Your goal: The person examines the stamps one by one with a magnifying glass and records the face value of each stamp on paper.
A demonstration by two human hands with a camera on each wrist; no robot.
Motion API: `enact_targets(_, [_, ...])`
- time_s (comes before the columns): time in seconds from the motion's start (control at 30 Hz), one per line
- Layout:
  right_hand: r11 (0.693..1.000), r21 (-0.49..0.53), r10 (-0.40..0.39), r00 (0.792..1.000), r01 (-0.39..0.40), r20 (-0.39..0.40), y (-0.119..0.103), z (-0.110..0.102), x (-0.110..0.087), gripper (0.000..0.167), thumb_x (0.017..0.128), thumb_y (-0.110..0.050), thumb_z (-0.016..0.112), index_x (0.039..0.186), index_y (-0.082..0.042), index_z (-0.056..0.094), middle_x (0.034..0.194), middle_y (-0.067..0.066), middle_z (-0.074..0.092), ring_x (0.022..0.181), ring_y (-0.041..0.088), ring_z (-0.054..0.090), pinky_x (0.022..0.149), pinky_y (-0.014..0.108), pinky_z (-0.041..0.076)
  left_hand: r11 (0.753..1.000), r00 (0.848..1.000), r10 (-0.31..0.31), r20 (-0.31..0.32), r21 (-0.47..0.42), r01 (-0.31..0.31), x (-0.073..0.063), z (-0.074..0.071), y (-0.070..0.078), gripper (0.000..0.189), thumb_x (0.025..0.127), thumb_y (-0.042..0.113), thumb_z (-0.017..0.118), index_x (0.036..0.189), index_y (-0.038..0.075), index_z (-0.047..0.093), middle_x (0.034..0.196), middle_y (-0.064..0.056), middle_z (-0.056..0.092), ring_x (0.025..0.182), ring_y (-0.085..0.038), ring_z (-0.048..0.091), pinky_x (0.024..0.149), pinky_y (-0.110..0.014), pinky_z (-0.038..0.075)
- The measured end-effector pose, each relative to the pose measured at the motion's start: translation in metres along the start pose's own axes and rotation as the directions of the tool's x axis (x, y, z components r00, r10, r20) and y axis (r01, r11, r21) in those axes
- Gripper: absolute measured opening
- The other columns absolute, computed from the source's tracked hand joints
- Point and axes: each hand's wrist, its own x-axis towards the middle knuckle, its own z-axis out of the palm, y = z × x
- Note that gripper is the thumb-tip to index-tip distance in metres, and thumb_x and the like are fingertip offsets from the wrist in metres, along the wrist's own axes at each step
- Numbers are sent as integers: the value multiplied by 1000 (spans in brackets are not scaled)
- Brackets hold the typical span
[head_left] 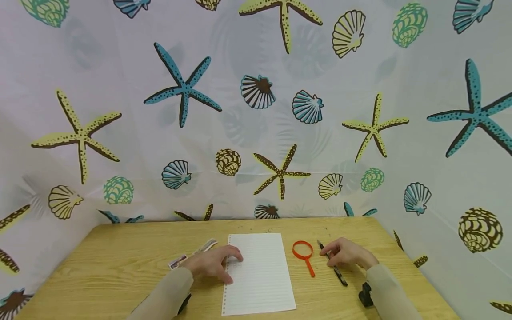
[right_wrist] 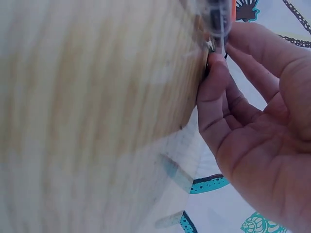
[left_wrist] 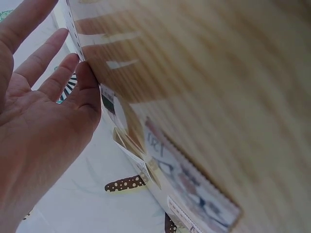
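On the table (head_left: 120, 266) before you lay the paper (head_left: 262, 280), your left hand (head_left: 212, 263) over its left edge, stamps (head_left: 177, 262) further left; rightward came the magnifying glass (head_left: 307, 261), then the pen (head_left: 338, 273) at your right hand (head_left: 348, 254).

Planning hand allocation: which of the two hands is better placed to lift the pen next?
Right, most likely: the right hand has its fingertips at the pen. The left hand is over the paper's left edge, with the magnifying glass also lying between.
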Motion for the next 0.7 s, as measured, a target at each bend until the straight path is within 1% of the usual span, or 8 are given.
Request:
enact_targets(0.07, [1000,-1,9,1000,-9,-11,-1,1,0,32,83,-1,71,114,3,69,77,5,67,61,8,52,58,24,44,1000,1000,3,3,0,-3,0,-1,0,55,72,6,85,122,18,64,152,-12,40,144,-39,29,114,-59,25])
enact_targets(0.2, [999,8,38,998,-38,-44,-3,4,0,31,82,1,69,113,1,70,77,5,70,58,10,53,55,26,47,1000,1000,-11,7,-19,11,0,-1,0,55,72,5,85,121,19,64,153,-11,40,144,-39,28,114,-58,25])
enact_targets(0.27, [999,15,44,998,-44,-49,-5,5,-1,31,82,1,66,113,0,70,74,4,69,55,10,51,53,26,45,999,1000,-18,8,-27,18,0,-1,0,55,73,5,84,121,20,64,153,-11,39,145,-39,27,115,-59,24])
enact_targets(0.43, [999,8,33,999,-32,-30,-8,2,-2,27,85,1,63,111,0,70,64,1,61,48,8,41,49,24,36,999,1000,-26,3,-28,26,1,-1,-1,55,73,4,84,122,21,64,154,-10,38,146,-39,25,115,-58,23])
enact_targets(0.5, [1000,3,28,999,-28,-25,-8,1,-3,25,86,1,63,109,0,70,64,1,62,47,7,40,48,23,34,999,1000,-23,3,-27,24,1,-1,-1,55,73,4,84,122,21,64,153,-10,39,146,-39,25,116,-59,22])
enact_targets(0.6, [998,40,41,999,-40,-12,-7,1,-3,22,86,1,62,108,1,70,64,4,63,47,7,44,48,24,36,1000,1000,-18,7,-24,18,0,-1,-1,55,73,3,84,122,20,64,153,-10,41,146,-39,24,116,-59,20])
enact_targets(0.7, [994,92,58,998,-58,-3,-6,0,-3,24,87,1,61,109,3,69,65,6,65,50,10,52,50,24,38,1000,1000,-18,7,-23,18,-1,-1,0,55,73,3,83,122,20,65,152,-10,42,146,-39,24,116,-60,19])
